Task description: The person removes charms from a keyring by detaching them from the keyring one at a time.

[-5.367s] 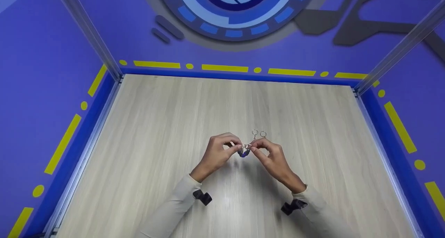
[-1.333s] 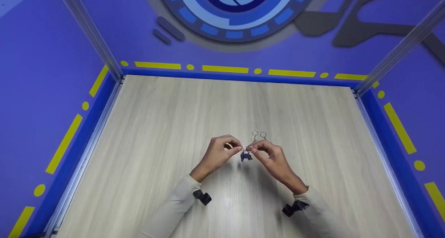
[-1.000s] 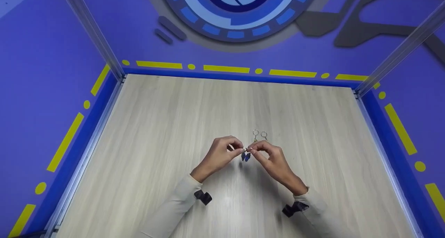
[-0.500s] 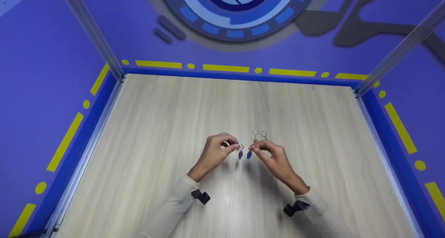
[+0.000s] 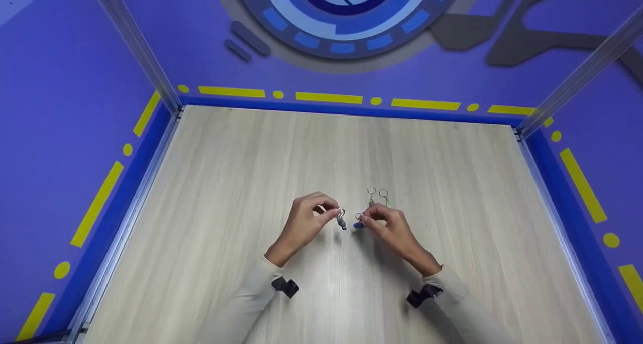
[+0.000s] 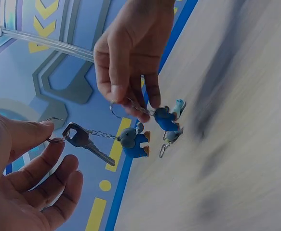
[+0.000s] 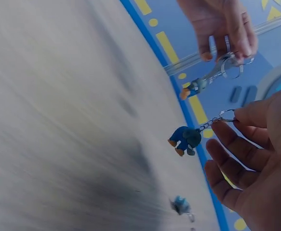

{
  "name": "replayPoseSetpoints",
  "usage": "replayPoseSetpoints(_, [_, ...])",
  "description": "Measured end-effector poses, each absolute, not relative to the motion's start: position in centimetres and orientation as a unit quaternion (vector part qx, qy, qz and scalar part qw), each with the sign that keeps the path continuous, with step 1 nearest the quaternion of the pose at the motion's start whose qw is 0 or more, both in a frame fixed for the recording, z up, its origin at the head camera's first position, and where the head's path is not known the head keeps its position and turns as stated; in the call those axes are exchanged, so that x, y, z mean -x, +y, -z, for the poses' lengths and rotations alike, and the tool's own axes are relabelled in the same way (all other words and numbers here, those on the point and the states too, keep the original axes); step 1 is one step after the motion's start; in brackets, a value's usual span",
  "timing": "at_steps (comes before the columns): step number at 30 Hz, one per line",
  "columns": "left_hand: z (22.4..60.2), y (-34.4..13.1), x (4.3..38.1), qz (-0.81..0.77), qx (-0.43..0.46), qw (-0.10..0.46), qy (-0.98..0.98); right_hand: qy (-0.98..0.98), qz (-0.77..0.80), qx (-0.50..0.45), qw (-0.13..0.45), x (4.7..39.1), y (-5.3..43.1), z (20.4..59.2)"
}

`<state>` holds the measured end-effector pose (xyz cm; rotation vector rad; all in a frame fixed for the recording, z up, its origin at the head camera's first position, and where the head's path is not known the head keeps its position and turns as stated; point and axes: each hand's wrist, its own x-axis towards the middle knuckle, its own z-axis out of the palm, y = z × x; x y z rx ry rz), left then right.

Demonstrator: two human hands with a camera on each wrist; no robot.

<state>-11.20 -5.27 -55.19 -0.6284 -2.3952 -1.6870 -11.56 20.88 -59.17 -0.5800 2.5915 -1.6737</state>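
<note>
My left hand (image 5: 306, 223) pinches the ring of a keychain (image 5: 341, 219) between thumb and fingertips. From that ring hang a silver key (image 6: 85, 139) and, on a short chain, a blue-and-grey elephant figure (image 6: 133, 142). To its right, my right hand (image 5: 394, 233) pinches the ring of another keychain (image 5: 358, 224). This one carries a similar blue elephant figure (image 7: 184, 139) on a chain, and no key shows on it in the right wrist view. Both figures hang above the table, apart from each other.
Two more keychains (image 5: 371, 196) lie side by side on the wooden table (image 5: 251, 158), just beyond my right hand, which partly hides them. Blue panels with yellow dashes (image 5: 329, 98) enclose the back and sides. A black wrist camera (image 5: 285, 287) sits on each sleeve.
Earlier, both hands met fingertip to fingertip with the keychains close together. My left hand has since drawn away to the left with its keychain, widening the gap. My right hand stays nearly in place.
</note>
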Motion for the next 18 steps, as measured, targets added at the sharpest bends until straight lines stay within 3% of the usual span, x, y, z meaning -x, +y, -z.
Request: replayPoseSetpoints(18, [54.6,-6.1,10.5,0.528,0.227,0.093,-0.813,0.874,0.43,0.227,-0.004,19.9,18.9,61.9])
